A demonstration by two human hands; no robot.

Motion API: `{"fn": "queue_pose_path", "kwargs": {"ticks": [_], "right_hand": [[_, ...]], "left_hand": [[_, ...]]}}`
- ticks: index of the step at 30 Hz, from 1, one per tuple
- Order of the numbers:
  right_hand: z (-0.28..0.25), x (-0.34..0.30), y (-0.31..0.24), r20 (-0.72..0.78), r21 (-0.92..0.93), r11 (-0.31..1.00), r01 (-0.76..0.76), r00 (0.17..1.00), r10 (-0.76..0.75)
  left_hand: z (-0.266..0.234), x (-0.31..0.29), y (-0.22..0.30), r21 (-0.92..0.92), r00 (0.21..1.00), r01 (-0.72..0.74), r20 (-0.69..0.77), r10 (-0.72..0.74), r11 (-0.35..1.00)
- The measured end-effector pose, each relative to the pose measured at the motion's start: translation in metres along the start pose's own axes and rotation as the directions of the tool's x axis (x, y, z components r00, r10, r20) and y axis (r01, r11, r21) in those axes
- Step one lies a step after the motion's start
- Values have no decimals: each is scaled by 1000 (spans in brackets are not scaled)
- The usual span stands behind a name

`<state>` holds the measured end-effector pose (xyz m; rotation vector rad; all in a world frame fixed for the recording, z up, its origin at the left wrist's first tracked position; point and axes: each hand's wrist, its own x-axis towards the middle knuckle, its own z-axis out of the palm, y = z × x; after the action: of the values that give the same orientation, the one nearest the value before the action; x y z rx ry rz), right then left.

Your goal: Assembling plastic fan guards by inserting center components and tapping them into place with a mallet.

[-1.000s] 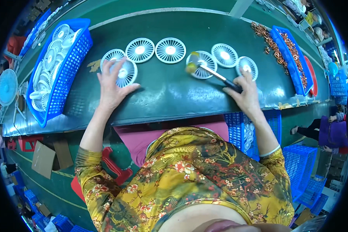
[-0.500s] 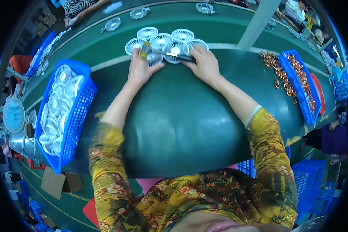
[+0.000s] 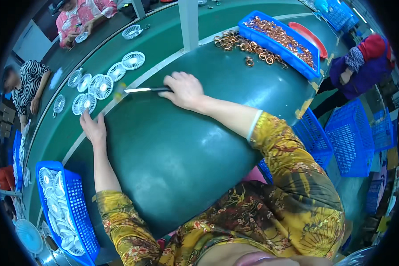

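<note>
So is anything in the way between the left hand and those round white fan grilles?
Nothing visible is. The left hand lies flat on the dark green table, fingertips just short of the nearest round white plastic fan grille.

head cam | 1 fisheye view | looks down, near green workbench point(image 3: 173, 146)

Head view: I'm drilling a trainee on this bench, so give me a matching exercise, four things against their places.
Things:
1. left hand
2. right hand
3. copper rings
4. left blue basket

Places:
A. far right, in a blue tray
B. near left, holding white fan grilles
C. gripping a brush handle
D. flat by the white grilles on the belt

Pairs: 1-D, 2-C, 3-A, 4-B
</note>
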<state>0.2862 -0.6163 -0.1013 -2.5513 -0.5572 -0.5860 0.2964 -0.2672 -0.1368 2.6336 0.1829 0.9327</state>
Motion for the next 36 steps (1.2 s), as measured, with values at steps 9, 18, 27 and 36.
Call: {"fn": "queue_pose_path", "kwargs": {"ticks": [9,18,27,36], "right_hand": [[-88,-48,123,-291,-339,910,-239,946,140],[-106,-96,212,-102,-286,936,-205,978,182],[-115,-119,78,-39,-287,949,-132,991,126],[-92,-167,64,-325,-89,932,-352,895,307]], "left_hand": [[-145,-127,45,-27,970,-135,203,138,991],[-297,-184,50,84,999,-37,36,34,996],[-396,-201,-197,519,937,347,-159,-311,781],[-385,-173,-233,236,975,-223,79,210,946]]}}
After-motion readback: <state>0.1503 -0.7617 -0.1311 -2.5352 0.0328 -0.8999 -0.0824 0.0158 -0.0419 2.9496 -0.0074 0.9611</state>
